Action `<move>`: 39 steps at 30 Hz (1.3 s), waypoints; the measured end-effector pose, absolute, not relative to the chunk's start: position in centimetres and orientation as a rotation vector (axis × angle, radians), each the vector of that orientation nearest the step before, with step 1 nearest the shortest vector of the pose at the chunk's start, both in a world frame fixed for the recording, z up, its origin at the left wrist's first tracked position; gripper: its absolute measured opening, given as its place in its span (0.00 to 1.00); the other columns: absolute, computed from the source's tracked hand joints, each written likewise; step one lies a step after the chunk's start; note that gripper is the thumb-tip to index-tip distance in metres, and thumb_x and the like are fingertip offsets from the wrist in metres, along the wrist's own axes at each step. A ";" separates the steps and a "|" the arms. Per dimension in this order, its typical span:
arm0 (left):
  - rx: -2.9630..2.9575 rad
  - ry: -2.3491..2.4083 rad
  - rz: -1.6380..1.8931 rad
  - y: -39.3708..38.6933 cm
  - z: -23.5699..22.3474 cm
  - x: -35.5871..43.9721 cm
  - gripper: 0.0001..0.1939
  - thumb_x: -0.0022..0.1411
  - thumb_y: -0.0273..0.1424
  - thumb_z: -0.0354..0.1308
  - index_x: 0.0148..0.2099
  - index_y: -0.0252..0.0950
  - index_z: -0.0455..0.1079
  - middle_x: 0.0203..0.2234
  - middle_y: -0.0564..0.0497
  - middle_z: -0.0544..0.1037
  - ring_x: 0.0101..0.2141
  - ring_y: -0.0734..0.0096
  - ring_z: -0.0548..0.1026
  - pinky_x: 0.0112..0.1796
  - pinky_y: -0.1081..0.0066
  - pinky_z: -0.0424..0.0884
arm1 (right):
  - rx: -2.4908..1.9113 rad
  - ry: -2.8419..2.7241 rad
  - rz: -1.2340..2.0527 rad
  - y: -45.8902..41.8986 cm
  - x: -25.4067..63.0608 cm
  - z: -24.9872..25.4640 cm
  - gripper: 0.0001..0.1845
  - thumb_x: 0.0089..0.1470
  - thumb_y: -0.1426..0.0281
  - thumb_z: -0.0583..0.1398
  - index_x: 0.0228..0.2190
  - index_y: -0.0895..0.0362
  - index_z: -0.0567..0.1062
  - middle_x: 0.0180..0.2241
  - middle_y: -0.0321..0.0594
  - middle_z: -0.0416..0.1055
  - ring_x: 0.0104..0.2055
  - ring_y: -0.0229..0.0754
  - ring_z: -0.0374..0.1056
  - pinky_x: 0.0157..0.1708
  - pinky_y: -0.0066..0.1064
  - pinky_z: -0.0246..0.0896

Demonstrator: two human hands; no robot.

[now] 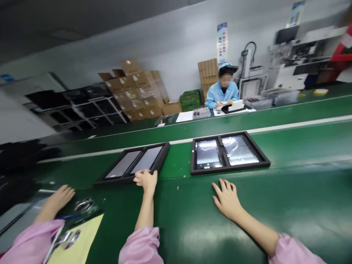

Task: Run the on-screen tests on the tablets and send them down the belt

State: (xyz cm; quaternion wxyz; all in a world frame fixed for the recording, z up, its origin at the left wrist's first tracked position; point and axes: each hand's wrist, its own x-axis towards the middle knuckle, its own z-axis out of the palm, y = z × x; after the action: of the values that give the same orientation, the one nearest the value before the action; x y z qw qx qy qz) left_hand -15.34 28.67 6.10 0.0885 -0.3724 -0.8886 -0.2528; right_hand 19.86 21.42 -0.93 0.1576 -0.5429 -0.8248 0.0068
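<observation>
My left hand (pixel 146 180) has its fingers bent at the near right edge of a black tray (pixel 161 157), which sits angled on the green bench. Two flat grey panels with glossy surfaces, such as this panel (pixel 147 158), lie in its two compartments. My right hand (pixel 227 198) is low over the green surface, fingers spread, holding nothing. Just beyond it is a second black tray (pixel 224 161) with two shiny screen-like panels, one of them the right panel (pixel 239 150). My right hand does not touch this tray.
At left, a co-worker's pink-sleeved hand (pixel 59 200) is near scissors (pixel 84 204), a pen and yellow paper (pixel 90 234). Across the green bench (pixel 189 212) sits a person in blue (pixel 224 91). Stacked cartons (pixel 140 91) and green crates (pixel 190 99) stand behind.
</observation>
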 end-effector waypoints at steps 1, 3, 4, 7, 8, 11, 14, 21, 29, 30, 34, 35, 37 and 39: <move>-1.149 -2.626 -0.769 28.8 7.0 -14.8 0.09 0.59 0.35 0.59 0.37 0.34 0.69 0.50 0.37 0.62 0.50 0.43 0.62 0.45 0.51 0.65 | -1.557 -2.358 0.053 21.4 19.8 -0.7 0.25 0.62 0.64 0.57 0.59 0.54 0.70 0.60 0.57 0.62 0.60 0.62 0.57 0.56 0.52 0.51; -1.244 -2.587 -0.800 28.6 9.0 -13.2 0.10 0.60 0.38 0.58 0.34 0.36 0.67 0.51 0.39 0.63 0.51 0.44 0.62 0.46 0.52 0.66 | -1.558 -2.339 0.120 21.3 19.9 -0.2 0.25 0.62 0.64 0.58 0.59 0.55 0.69 0.60 0.57 0.62 0.61 0.61 0.55 0.57 0.52 0.50; -1.305 -2.561 -0.814 28.2 10.1 -12.2 0.11 0.60 0.40 0.58 0.33 0.37 0.66 0.51 0.41 0.63 0.52 0.45 0.62 0.47 0.51 0.66 | -1.559 -2.312 0.162 21.4 20.1 0.1 0.25 0.61 0.64 0.59 0.58 0.55 0.69 0.60 0.57 0.62 0.62 0.61 0.55 0.57 0.53 0.50; -1.577 -2.400 -0.832 25.1 12.6 -8.0 0.10 0.61 0.40 0.54 0.33 0.39 0.64 0.49 0.43 0.66 0.52 0.46 0.64 0.48 0.48 0.65 | -1.499 -2.162 0.411 21.8 20.6 0.7 0.24 0.60 0.64 0.60 0.57 0.56 0.70 0.57 0.53 0.65 0.60 0.57 0.56 0.59 0.50 0.51; -1.699 -2.312 -0.824 23.4 13.0 -6.2 0.09 0.62 0.39 0.53 0.35 0.39 0.64 0.48 0.43 0.67 0.51 0.47 0.65 0.49 0.48 0.65 | -1.435 -2.071 0.559 21.9 20.7 1.0 0.24 0.60 0.63 0.60 0.56 0.55 0.70 0.55 0.51 0.66 0.60 0.55 0.58 0.59 0.49 0.52; -2.123 -2.013 -0.754 17.4 12.2 -0.3 0.09 0.63 0.40 0.50 0.39 0.40 0.65 0.43 0.43 0.69 0.47 0.50 0.68 0.46 0.51 0.67 | -1.108 -1.622 1.206 21.5 20.8 1.4 0.26 0.61 0.54 0.56 0.55 0.53 0.68 0.52 0.47 0.70 0.55 0.51 0.65 0.54 0.45 0.61; -2.560 -1.632 -0.668 11.5 9.0 5.4 0.11 0.62 0.37 0.54 0.46 0.40 0.67 0.40 0.41 0.72 0.41 0.51 0.71 0.42 0.53 0.70 | -0.908 -1.073 1.619 19.3 21.5 1.5 0.31 0.58 0.45 0.56 0.52 0.54 0.68 0.45 0.45 0.73 0.47 0.51 0.70 0.45 0.41 0.68; -3.041 -1.063 -0.617 6.0 6.8 8.9 0.15 0.63 0.34 0.56 0.52 0.39 0.68 0.44 0.43 0.76 0.43 0.57 0.74 0.45 0.58 0.72 | -1.359 -1.100 1.331 11.9 30.1 0.9 0.36 0.44 0.53 0.61 0.53 0.55 0.67 0.52 0.47 0.71 0.53 0.56 0.67 0.51 0.44 0.66; -2.293 -2.007 -0.924 7.7 4.1 -1.3 0.14 0.69 0.35 0.46 0.51 0.45 0.69 0.43 0.46 0.78 0.44 0.56 0.77 0.44 0.57 0.74 | -1.886 -1.803 0.769 11.5 38.1 3.0 0.29 0.57 0.57 0.51 0.51 0.61 0.76 0.35 0.47 0.77 0.40 0.54 0.72 0.40 0.38 0.66; -2.195 -2.113 -0.914 7.7 3.7 -1.9 0.15 0.69 0.38 0.45 0.52 0.44 0.69 0.46 0.44 0.76 0.46 0.54 0.76 0.44 0.56 0.74 | -1.986 -1.886 0.570 11.8 37.9 3.6 0.27 0.59 0.57 0.51 0.49 0.61 0.77 0.32 0.47 0.76 0.37 0.53 0.71 0.38 0.37 0.65; -1.996 -2.332 -0.840 7.7 3.1 -1.6 0.24 0.70 0.45 0.43 0.59 0.37 0.64 0.59 0.36 0.65 0.57 0.47 0.69 0.49 0.52 0.73 | -1.686 -2.319 0.074 12.8 34.0 6.0 0.27 0.66 0.55 0.52 0.55 0.59 0.74 0.43 0.53 0.73 0.46 0.54 0.67 0.46 0.40 0.60; -1.994 -2.337 -0.815 7.8 3.0 -1.2 0.26 0.70 0.46 0.42 0.60 0.35 0.62 0.61 0.34 0.62 0.58 0.45 0.67 0.50 0.51 0.72 | -1.486 -2.449 0.060 13.0 32.8 6.2 0.28 0.65 0.53 0.53 0.58 0.55 0.72 0.50 0.54 0.70 0.51 0.56 0.64 0.51 0.45 0.57; -2.031 -2.280 -0.754 7.9 2.8 -0.7 0.29 0.70 0.46 0.41 0.63 0.32 0.59 0.63 0.31 0.59 0.59 0.42 0.66 0.52 0.47 0.70 | -1.159 -2.642 0.061 13.2 30.6 6.0 0.30 0.63 0.48 0.55 0.61 0.46 0.68 0.60 0.51 0.61 0.60 0.60 0.56 0.59 0.55 0.45; -2.079 -2.173 -0.695 7.9 2.3 -0.5 0.30 0.71 0.46 0.40 0.65 0.31 0.57 0.64 0.30 0.60 0.59 0.40 0.66 0.54 0.44 0.67 | -0.996 -2.727 0.074 13.3 29.5 5.4 0.30 0.61 0.44 0.56 0.60 0.40 0.68 0.63 0.47 0.56 0.62 0.62 0.51 0.61 0.61 0.33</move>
State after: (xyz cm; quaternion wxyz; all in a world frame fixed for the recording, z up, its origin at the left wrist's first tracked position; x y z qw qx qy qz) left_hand -0.50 7.90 2.34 0.0273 -0.6733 -0.7038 -0.2250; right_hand 29.49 13.29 5.43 0.1185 -0.3407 -0.9323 0.0252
